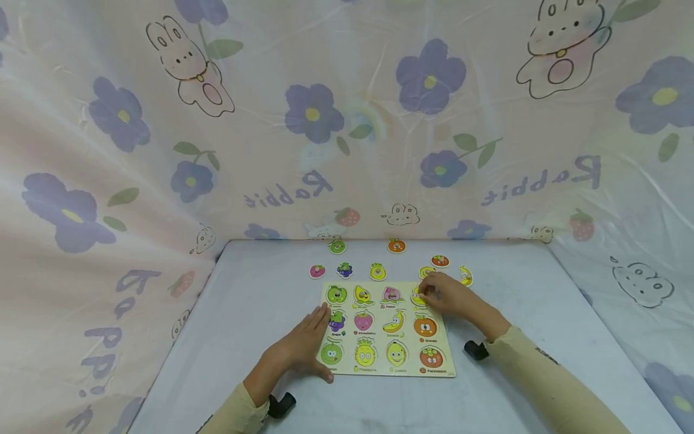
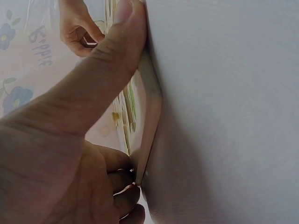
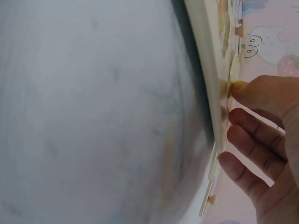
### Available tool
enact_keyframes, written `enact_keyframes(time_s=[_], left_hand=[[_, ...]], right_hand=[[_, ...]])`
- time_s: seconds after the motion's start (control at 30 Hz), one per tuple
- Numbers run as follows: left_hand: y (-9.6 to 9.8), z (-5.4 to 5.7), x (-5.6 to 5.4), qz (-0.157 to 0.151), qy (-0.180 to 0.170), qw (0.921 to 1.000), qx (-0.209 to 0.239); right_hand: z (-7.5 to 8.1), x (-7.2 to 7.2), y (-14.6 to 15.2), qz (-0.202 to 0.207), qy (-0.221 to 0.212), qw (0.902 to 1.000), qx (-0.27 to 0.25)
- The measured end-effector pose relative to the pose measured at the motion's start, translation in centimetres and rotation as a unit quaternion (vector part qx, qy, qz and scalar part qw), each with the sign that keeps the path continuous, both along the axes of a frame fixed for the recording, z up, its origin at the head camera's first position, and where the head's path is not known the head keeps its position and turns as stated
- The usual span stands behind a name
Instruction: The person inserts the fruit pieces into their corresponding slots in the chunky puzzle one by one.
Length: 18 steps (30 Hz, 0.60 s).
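Note:
A cream wooden puzzle board with printed fruit pictures lies flat on the table. My left hand rests along its left side, fingers stretched out on the edge and thumb by the near-left corner. At the far-right corner my right hand pinches a yellow fruit puzzle piece over the top-right picture, partly hidden by the fingers. In the right wrist view the thumb and fingertips sit right at the board's face. Along the top row are a green apple, a yellow fruit and a pink peach.
Several loose fruit pieces lie beyond the board, among them grapes, a pineapple, an orange and a banana. A yellow round piece is close to the right hand. A patterned curtain rises behind the white table.

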State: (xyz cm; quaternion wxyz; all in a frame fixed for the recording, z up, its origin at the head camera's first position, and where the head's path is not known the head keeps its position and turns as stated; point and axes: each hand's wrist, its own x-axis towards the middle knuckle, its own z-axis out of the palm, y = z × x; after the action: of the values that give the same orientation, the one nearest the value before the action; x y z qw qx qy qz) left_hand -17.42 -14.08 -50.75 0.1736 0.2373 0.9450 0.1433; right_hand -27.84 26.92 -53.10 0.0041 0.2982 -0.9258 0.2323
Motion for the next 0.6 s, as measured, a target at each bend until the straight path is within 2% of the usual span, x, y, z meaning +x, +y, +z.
enact_keyframes(time_s=[0.6], left_hand=[[-0.07,-0.41,-0.07,0.001,0.000,1.0000,0.003]], right_hand=[[-0.10,0.16,-0.08,-0.010,-0.012,0.9999,0.003]])
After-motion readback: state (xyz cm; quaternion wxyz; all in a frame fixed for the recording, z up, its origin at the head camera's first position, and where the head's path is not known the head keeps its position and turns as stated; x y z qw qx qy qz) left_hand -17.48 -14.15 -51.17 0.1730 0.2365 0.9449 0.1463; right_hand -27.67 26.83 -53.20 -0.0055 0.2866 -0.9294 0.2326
